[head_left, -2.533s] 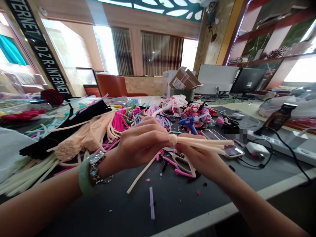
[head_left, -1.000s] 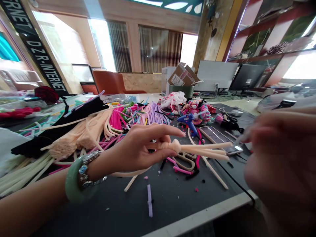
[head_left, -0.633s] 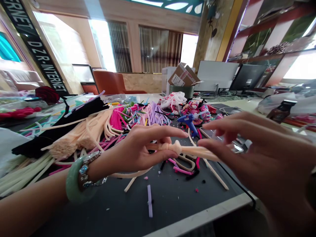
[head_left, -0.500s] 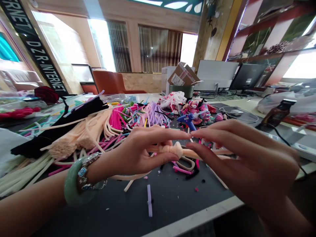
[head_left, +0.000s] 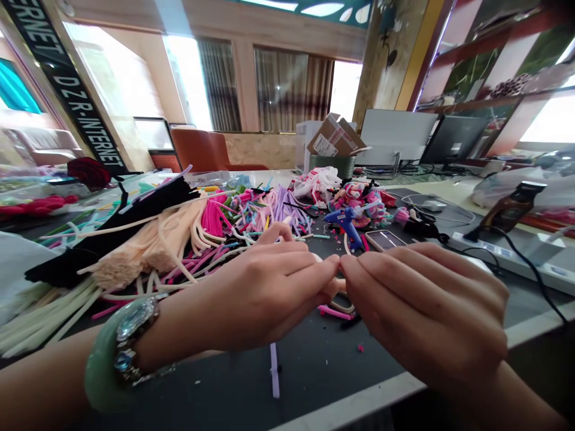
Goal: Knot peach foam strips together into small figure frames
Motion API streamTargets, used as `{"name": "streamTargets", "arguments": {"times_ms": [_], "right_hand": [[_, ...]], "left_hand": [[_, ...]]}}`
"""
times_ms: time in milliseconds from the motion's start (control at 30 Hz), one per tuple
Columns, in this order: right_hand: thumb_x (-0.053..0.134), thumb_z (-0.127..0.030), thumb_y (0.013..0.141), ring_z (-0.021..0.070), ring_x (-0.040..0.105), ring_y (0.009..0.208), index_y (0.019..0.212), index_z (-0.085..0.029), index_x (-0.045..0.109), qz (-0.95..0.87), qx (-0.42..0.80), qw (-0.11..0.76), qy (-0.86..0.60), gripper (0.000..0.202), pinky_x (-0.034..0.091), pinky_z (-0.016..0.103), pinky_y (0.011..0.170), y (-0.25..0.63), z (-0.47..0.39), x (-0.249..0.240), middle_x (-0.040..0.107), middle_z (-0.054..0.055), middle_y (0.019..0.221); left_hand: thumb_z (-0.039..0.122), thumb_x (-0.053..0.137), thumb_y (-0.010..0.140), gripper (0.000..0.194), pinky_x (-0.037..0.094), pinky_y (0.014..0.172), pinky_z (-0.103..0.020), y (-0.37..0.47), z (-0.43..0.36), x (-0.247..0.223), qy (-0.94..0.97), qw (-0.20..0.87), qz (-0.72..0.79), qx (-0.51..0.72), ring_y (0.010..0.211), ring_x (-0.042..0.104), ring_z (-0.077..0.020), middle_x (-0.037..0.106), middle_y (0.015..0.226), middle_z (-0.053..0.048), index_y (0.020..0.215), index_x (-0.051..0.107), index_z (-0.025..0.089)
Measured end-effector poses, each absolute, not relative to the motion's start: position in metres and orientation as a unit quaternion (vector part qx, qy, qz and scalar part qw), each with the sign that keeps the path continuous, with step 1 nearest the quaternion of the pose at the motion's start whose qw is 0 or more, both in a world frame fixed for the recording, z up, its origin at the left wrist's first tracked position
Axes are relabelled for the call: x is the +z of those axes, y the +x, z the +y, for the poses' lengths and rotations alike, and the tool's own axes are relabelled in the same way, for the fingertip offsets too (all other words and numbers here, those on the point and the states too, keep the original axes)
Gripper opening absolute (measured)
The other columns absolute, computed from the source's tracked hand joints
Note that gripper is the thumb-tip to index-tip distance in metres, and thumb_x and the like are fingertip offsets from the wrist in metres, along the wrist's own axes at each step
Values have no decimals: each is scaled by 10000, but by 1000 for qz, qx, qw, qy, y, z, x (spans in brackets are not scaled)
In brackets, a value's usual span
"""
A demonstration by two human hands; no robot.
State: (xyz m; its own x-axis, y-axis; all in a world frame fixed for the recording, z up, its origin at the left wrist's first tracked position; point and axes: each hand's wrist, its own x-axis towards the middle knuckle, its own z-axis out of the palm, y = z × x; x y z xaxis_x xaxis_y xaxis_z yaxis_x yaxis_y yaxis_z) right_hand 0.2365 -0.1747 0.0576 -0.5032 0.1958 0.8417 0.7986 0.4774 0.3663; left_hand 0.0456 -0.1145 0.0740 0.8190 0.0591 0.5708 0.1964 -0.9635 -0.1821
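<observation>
My left hand [head_left: 265,287], with a jade bangle and a jewelled bracelet at its wrist, is closed in a pinch over the middle of the desk. Fingertip to fingertip with it, my right hand [head_left: 426,305] is pinched too. Between them a peach pipe cleaner [head_left: 342,285] shows only as a small bit; the fingers cover the rest, including its knotted lump. Below the hands a short lilac pipe cleaner [head_left: 275,371] lies on the dark desk mat [head_left: 233,389]. Just beyond the fingertips sits a blue glue gun [head_left: 345,224].
Left of my hands lie a peach pipe cleaner bundle [head_left: 144,245] and a black bundle [head_left: 90,245]. Lilac pipe cleaners [head_left: 287,206] pile up behind. A phone [head_left: 385,239], a power strip [head_left: 489,248] with cables, a brown bottle [head_left: 512,206] and monitors [head_left: 399,134] stand right and back.
My right hand's spread fingers have closed into a pinch against my left fingertips. The left hand has turned over the peach pipe cleaner, hiding its knot. The phone has come into sight.
</observation>
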Motion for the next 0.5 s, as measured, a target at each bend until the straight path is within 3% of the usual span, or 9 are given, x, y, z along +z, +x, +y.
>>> {"name": "streamTargets", "arguments": {"times_ms": [233,333,500], "right_hand": [[646,-114,739,116,564,623,742,-180,580,-729,-370,430,-384,93,438,267,596,242,-177,61,627,-2,694],[556,-119,784,118,511,578,681,-183,561,-647,-367,485,-459,122,383,275,549,247,-178,67,565,5,639],[488,-263,859,164,459,525,610,-219,521,-586,-334,486,-556,255,313,321,531,266,-173,72,461,8,548]], "left_hand": [[177,552,862,288,426,859,-270,42,-112,74,-943,95,-74,-310,814,601,-111,673,899,-36,1145,551,123],[181,568,855,319,436,836,-241,43,-111,75,-938,57,-89,-329,767,597,-85,674,876,-12,1170,541,141],[258,570,849,179,468,643,-186,43,-105,78,-925,-79,-166,-333,640,567,-64,616,729,32,1011,558,181]]}}
